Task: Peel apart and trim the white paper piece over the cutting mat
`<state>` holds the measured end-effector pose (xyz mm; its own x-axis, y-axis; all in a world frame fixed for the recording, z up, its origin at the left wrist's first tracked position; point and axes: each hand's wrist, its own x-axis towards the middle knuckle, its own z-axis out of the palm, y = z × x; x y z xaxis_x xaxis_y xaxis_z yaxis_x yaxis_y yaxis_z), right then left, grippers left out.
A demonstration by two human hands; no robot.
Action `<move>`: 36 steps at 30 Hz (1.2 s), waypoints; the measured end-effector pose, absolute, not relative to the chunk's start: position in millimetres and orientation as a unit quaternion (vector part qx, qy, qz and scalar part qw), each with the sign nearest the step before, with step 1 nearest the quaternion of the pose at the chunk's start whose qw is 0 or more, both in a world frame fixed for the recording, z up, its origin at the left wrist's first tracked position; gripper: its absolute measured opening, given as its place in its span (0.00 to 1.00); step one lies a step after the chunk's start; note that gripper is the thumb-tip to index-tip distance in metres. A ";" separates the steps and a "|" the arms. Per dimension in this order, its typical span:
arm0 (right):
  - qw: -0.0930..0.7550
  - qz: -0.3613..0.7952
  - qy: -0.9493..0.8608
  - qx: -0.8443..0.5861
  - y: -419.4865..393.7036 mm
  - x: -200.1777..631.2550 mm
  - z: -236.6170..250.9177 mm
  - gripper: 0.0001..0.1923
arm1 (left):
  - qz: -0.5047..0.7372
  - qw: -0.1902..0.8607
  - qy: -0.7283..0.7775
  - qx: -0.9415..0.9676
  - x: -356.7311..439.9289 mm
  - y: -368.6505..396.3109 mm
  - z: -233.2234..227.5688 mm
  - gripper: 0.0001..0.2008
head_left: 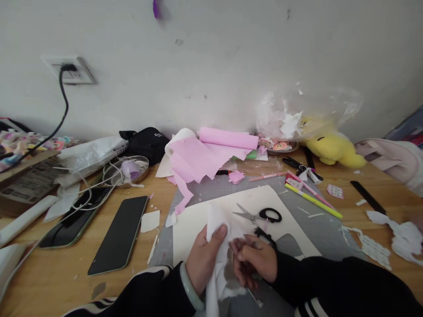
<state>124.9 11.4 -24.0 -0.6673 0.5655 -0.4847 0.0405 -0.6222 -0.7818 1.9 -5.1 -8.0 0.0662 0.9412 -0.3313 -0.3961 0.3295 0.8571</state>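
At the near edge of the table (49, 273), both hands meet over a cream sheet (198, 220) lying on a grey mat (317, 229). The left hand (203, 257) grasps a piece of white paper (218, 246), thumb pressed on its front and fingers behind, so the paper hangs down past the wrist. The right hand (256, 259) is just beside it, its fingers curled in to touch the paper's right edge; whether they pinch it I cannot tell.

As a judgement, the paper would handle best held taut between the two hands, with the left thumb close to the working edge so the thin sheet does not flop or tear.

Both forearms come in from below in dark sleeves, wrists bent inward toward each other. A pale bangle (191, 286) sits on the left wrist.

Scissors (261, 215) lie shut on the cream sheet just beyond the hands. Pink paper (198, 158) is heaped farther back, and two phones (120, 235) lie to the left.
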 end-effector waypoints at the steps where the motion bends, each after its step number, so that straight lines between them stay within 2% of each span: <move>1: 0.163 0.823 -0.403 -0.366 11.5 124.7 -22.5 0.03 | 0.504 0.665 0.470 0.289 1.4 -4.5 -7.9 0.19; 5: 0.157 0.816 -0.418 -0.367 12.3 125.0 -20.8 0.03 | 0.485 0.674 0.466 0.304 1.0 -5.5 -9.5 0.18; 10: 0.153 0.789 -0.435 -0.406 12.2 126.8 -26.5 0.12 | 0.445 0.695 0.445 0.347 4.1 -10.0 -9.6 0.17; 18: 0.155 0.803 -0.418 -0.395 10.9 126.5 -30.2 0.09 | 0.452 0.693 0.459 0.323 3.6 -9.2 -9.3 0.17; 22: 0.163 0.805 -0.430 -0.375 10.8 125.6 -22.3 0.04 | 0.486 0.668 0.492 0.275 0.1 -4.4 -6.8 0.19; 26: 0.168 0.805 -0.429 -0.374 10.7 124.3 -19.1 0.04 | 0.492 0.667 0.482 0.285 0.0 -3.6 -5.8 0.20; 33: 0.160 0.783 -0.422 -0.427 10.9 123.5 -24.1 0.11 | 0.443 0.702 0.446 0.334 3.5 -8.4 -10.7 0.18; 36: 0.176 0.790 -0.410 -0.420 10.4 124.0 -27.1 0.09 | 0.431 0.700 0.446 0.355 4.3 -10.1 -10.9 0.18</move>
<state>124.0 10.4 -27.1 -0.5851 0.6234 -0.5188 0.0656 -0.6012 -0.7964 4.3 -10.1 -10.9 0.2306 0.9198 -0.3174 -0.2876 0.3760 0.8809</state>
